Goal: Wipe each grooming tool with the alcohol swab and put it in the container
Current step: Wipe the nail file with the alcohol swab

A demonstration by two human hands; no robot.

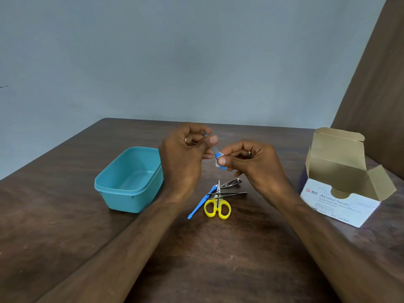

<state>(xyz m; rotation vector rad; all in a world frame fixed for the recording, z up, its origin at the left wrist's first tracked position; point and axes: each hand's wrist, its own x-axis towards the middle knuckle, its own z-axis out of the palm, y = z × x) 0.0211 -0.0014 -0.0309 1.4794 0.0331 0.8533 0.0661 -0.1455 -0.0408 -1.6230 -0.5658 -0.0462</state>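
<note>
Left hand point(185, 154) pinches the metal end of a blue-handled nail file point(215, 153), held above the counter point(218, 248); right hand point(253, 162) pinches a white alcohol swab point(217, 164) round the blue handle. Risk, as judged: the grip on the thin metal tip is slight, so a firm wipe could pull the file loose onto the tools below. Count: one teal container point(129, 180), nothing in it; one yellow-handled scissors point(217, 207), one tweezers point(229, 194), one nail clipper point(231, 183), one blue cuticle tool point(200, 204), touching or crossing in a heap; one open swab box point(341, 193) well right.
</note>
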